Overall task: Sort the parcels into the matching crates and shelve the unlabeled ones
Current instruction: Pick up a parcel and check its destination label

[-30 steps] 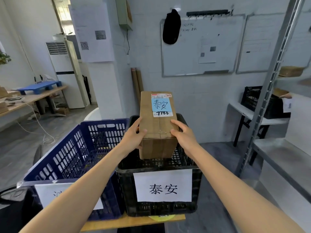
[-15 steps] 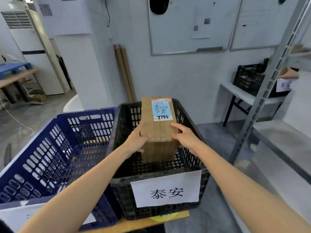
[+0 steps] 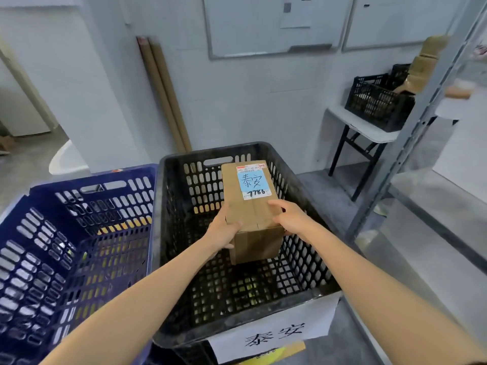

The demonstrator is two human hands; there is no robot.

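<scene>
**Item: parcel (image 3: 250,206), brown cardboard, oblong.**
- Long axis runs away from the person, toward the far wall of the black crate (image 3: 171,233).
- Broad face is up. The blue label (image 3: 253,181), with handwritten characters and digits, sits on the far half of that face.
- The near end face is turned toward the camera.

**Location:** inside the black crate, below its rim and toward the far right of the interior. Whether the underside touches the crate's floor cannot be told.

**Hold:** grasped at the near end from both sides.
- The left hand (image 3: 224,230) clasps the left side, with its thumb on the top face.
- The right hand (image 3: 292,219) clasps the right side, with its fingers curled over the top edge.
- The parcel extends forward beyond both hands.

**Surroundings:**
- A white paper sign (image 3: 276,330) on the black crate's near wall bears the same two characters as the label.
- A blue crate (image 3: 66,246) stands touching the black crate's left side.
- Two cardboard tubes (image 3: 163,93) lean against the white wall, beneath a whiteboard (image 3: 263,22).
- At the right, a small white table (image 3: 363,125) carries a second black crate (image 3: 376,101).
- A grey metal rack (image 3: 411,133) stands nearer on the right.
- The floor (image 3: 329,185) is grey.
</scene>
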